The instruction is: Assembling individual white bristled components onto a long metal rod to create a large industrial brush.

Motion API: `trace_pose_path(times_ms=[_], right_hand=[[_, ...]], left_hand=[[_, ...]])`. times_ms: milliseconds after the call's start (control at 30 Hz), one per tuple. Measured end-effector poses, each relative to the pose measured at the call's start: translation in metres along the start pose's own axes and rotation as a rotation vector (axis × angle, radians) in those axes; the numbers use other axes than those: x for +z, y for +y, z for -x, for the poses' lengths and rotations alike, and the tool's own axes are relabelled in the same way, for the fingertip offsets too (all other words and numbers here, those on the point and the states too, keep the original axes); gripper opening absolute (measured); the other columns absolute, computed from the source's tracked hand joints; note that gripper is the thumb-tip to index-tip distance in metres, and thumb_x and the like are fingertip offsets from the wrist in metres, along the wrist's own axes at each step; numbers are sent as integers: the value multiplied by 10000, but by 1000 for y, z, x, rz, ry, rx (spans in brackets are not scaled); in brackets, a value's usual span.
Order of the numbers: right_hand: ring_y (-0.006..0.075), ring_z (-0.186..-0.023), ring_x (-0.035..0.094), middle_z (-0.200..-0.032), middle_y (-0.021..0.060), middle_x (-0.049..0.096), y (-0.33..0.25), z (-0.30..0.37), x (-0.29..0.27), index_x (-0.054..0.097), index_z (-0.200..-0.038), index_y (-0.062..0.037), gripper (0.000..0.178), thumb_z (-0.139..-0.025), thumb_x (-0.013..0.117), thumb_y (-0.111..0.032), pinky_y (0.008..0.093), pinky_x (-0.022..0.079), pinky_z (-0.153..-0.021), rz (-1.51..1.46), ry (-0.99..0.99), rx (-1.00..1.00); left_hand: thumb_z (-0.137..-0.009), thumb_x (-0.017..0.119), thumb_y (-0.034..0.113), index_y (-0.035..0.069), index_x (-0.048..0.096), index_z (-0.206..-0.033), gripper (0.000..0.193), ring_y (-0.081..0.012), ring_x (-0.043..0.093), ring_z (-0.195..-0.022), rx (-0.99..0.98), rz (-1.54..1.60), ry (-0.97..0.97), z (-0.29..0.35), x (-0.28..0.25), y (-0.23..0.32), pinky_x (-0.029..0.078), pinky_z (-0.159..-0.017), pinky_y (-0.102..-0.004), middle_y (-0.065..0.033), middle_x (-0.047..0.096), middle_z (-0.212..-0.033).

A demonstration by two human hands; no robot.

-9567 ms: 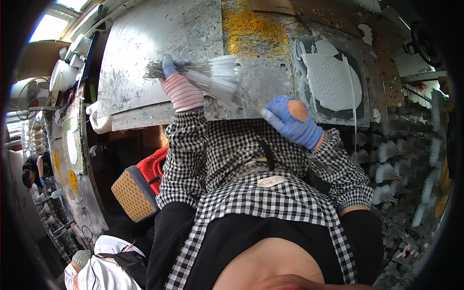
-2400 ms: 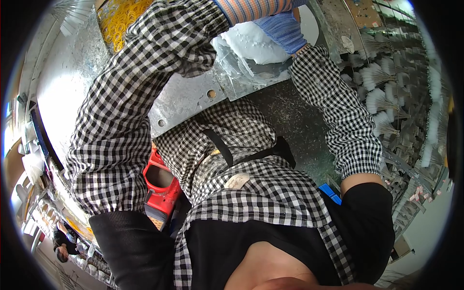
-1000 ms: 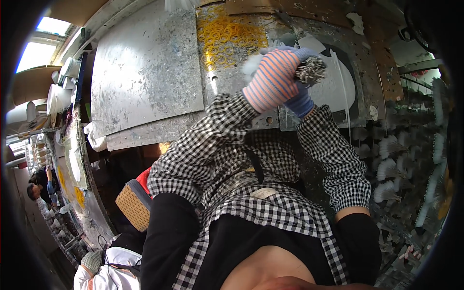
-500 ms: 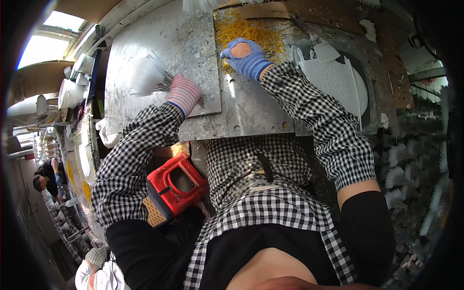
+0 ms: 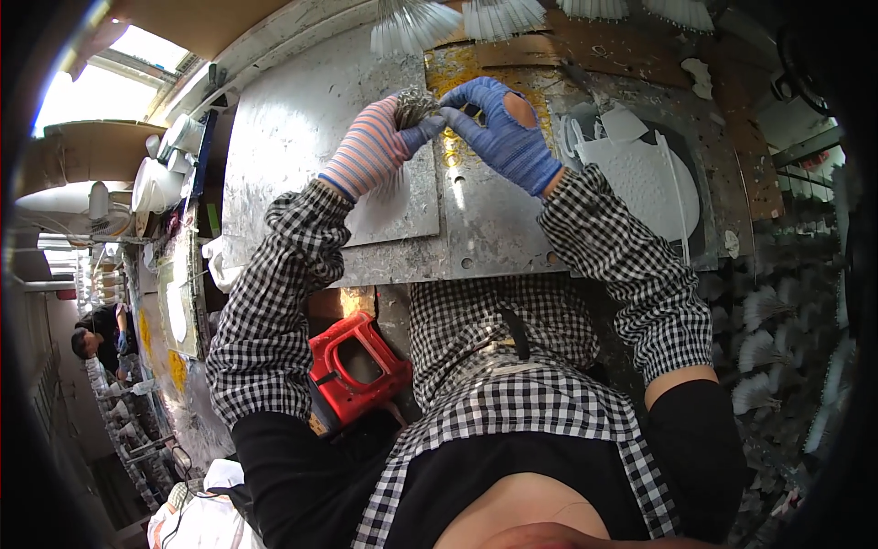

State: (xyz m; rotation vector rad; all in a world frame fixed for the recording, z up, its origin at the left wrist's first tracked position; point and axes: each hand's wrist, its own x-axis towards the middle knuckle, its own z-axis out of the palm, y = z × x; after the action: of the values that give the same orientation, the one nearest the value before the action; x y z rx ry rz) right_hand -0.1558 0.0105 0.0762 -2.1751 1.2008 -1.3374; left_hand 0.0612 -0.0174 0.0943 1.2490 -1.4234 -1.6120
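My left hand (image 5: 370, 146), in a pink striped glove, is closed around a bundle of thin stems (image 5: 416, 108). Their silvery wire-like ends stick up past the fingers, and a pale, fanned white end shows below the wrist. My right hand (image 5: 508, 133), in a blue glove with a hole on its back, has thumb and fingers pinched together beside the stem ends. What that pinch holds is too small to see. Behind the hands, yellow rubber bands (image 5: 450, 66) lie in a pile on the worktable, partly covered by my right hand.
A grey metal sheet (image 5: 293, 119) covers the table's left side. On the right lies a white, coated round plate (image 5: 640, 183) with a stick. White fanned bundles (image 5: 503, 18) line the far edge. A red stool (image 5: 361, 371) stands below; another person (image 5: 101, 339) is far left.
My left hand has lifted and turned the bundle, so its stem ends now point away from me. My right hand has left the rubber bands and come to those ends.
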Motion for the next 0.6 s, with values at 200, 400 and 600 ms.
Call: trace_pose_path(times_ms=[200, 400, 600], right_hand=[[207, -1010, 657, -1023, 99, 696, -11, 21, -64, 662, -1076, 35, 338, -1031, 536, -276, 335, 519, -932, -1138, -133, 333], [132, -917, 670, -985, 83, 723, -18, 13, -86, 674, -1202, -1, 301, -1047, 479, -171, 274, 539, -837, -1098, -312, 374], [132, -1057, 678, -1292, 98, 665, 14, 4, -60, 510, -1475, -96, 551, -979, 683, -261, 240, 556, -836, -720, -106, 400]], left_hand=[[-991, 688, 196, 45, 643, -968, 159, -18, 442, -715, 331, -275, -95, 11, 41, 23, 435, -634, -202, 25, 620, -791], [-998, 659, 117, 40, 652, -973, 81, -2, 430, -676, 314, 45, -176, 1, 63, 27, 398, -589, -188, 74, 555, -757], [-940, 751, 170, -23, 629, -1135, 300, -89, 603, -843, 265, -266, 8, -16, 36, 23, 532, -777, -270, -38, 714, -1010]])
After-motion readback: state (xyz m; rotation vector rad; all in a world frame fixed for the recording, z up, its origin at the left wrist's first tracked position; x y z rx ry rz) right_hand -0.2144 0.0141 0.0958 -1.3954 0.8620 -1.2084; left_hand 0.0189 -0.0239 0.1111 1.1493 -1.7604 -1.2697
